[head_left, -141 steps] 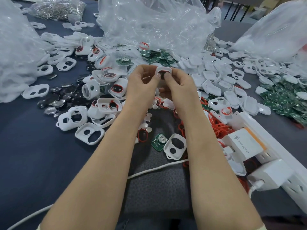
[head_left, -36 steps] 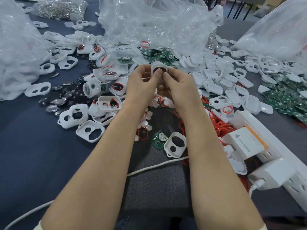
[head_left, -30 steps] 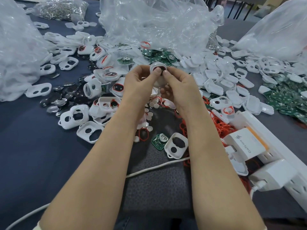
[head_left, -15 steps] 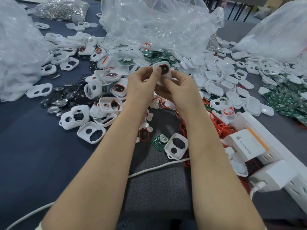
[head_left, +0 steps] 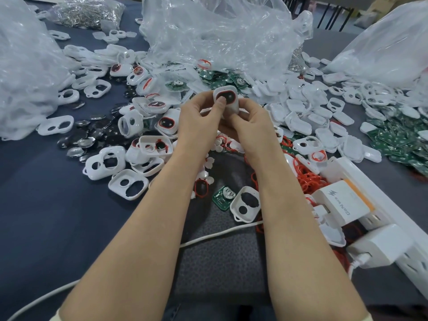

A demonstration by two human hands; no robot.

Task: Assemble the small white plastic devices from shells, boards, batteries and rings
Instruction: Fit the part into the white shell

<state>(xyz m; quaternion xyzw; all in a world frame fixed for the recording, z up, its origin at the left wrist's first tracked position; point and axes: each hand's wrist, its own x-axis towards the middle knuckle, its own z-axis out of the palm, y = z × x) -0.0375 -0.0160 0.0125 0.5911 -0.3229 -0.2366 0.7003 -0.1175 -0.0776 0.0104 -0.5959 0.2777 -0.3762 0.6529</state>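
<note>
Fingers of both hands are clamping on one small white device, holding it up over the middle of the surface, just in front of the crinkled clear plastic bag. The left hand is pressing its thumb onto the device's face, right at the dark window ringed in red. The right hand is cupping the smooth, rounded-rectangle body from the side and below, fingers curled against it.

Down below the wrists, an empty shell with one round hole and one oval hole is lying open side up on the nubbly grey mat. A green board is sitting just beside it, and a thin white cable is snaking across near them.

Off to the right, a tangle of thin red rings is piling up against the glossy white power strip, where a boxy charger is plugged in. Shiny round batteries are scattered on the dark blue cloth to the left, among more hollow shells. A heap of closed white covers is spreading out on the right.
</note>
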